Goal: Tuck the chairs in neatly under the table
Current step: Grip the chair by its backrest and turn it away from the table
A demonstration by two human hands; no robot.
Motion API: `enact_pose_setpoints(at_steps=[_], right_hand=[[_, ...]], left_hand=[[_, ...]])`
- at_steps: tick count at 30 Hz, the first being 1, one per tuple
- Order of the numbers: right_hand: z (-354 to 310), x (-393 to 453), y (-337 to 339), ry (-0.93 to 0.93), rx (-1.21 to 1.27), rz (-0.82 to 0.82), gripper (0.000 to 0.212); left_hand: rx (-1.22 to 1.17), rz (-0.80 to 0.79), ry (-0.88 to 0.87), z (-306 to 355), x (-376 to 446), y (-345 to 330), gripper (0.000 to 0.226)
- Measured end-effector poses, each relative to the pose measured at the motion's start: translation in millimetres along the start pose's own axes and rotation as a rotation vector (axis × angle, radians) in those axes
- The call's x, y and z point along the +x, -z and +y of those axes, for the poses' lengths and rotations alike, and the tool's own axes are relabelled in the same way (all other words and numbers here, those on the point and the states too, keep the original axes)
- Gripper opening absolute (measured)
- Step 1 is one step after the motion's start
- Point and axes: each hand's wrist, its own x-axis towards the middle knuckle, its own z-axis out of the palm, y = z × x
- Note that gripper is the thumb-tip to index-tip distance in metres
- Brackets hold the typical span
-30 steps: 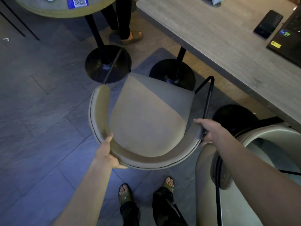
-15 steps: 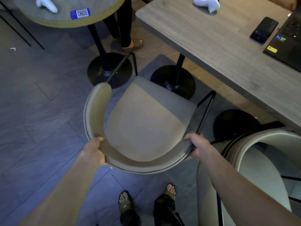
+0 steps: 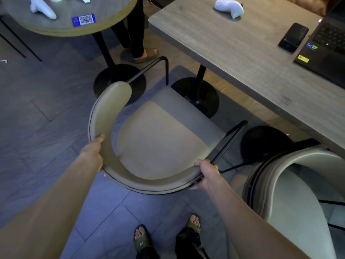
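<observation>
A beige chair (image 3: pixel 160 139) with a curved backrest and thin black metal arms stands on the tiled floor in front of me, its seat facing the long wooden table (image 3: pixel 242 58). My left hand (image 3: pixel 93 152) grips the left side of the backrest. My right hand (image 3: pixel 206 172) grips the right end of the backrest, where the black arm joins it. The front of the seat lies near the table's round black base (image 3: pixel 203 98). A second beige chair (image 3: pixel 291 193) stands to the right, its front partly under the table edge.
On the long table lie a white controller (image 3: pixel 228 7), a black phone (image 3: pixel 293 37) and an open laptop (image 3: pixel 328 49). A round table (image 3: pixel 104 25) stands at the upper left on a black pedestal (image 3: pixel 119 85). A person's legs (image 3: pixel 138 42) stand between the tables. My sandalled feet (image 3: pixel 168 238) are below.
The chair has shifted and turned, so both black arms now show. My left hand has moved further up the left side of the backrest; my right hand still holds the right end.
</observation>
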Motion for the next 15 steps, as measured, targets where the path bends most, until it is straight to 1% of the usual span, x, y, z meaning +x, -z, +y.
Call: enact_pose_setpoints(at_steps=[2,7,12,15], right_hand=[[-2.9,0.3,-2.6,-0.006,-0.002,0.014,0.067],[-7.4,-1.4,-5.6,-0.005,0.003,0.069,0.065],[-18.4,3.3,3.4,0.047,-0.029,0.107,0.064],[-18.6,5.5,7.2,0.067,-0.025,0.117,0.063]], left_hand=[[-0.004,0.017,0.015,-6.1,7.5,3.5,0.061],[0.007,0.020,0.028,-26.7,18.9,7.6,0.056],[0.059,0.013,0.028,-29.8,18.1,-9.5,0.049],[0.111,0.057,-0.028,-31.2,18.2,-18.4,0.056]])
